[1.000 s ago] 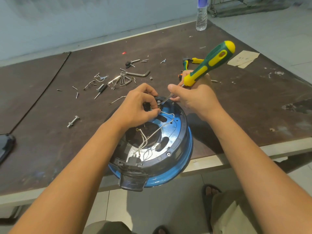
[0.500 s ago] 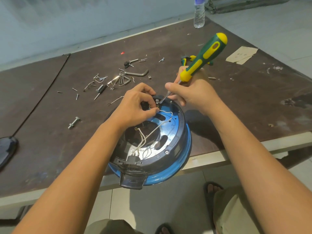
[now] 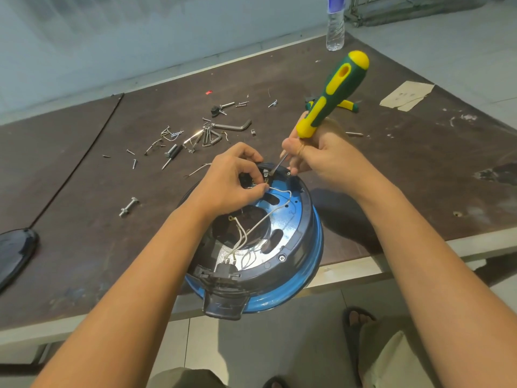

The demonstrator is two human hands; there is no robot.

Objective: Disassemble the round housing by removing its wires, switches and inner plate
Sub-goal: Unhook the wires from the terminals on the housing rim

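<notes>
Your left hand (image 3: 229,177) is pinching a white wire (image 3: 282,190) near its far end, while your right hand (image 3: 327,158) is gripping the green and yellow screwdriver (image 3: 333,93) low on its handle, pressing the tip into a small terminal at the far rim of the round housing (image 3: 302,247). The housing is sitting tilted at the near edge of the table (image 3: 84,219), partly overhanging it. Over the last second the tip is staying on that terminal and the handle is only rocking slightly, so I judge the wire is still fastened and the blue inner plate (image 3: 291,219) still in place.
</notes>
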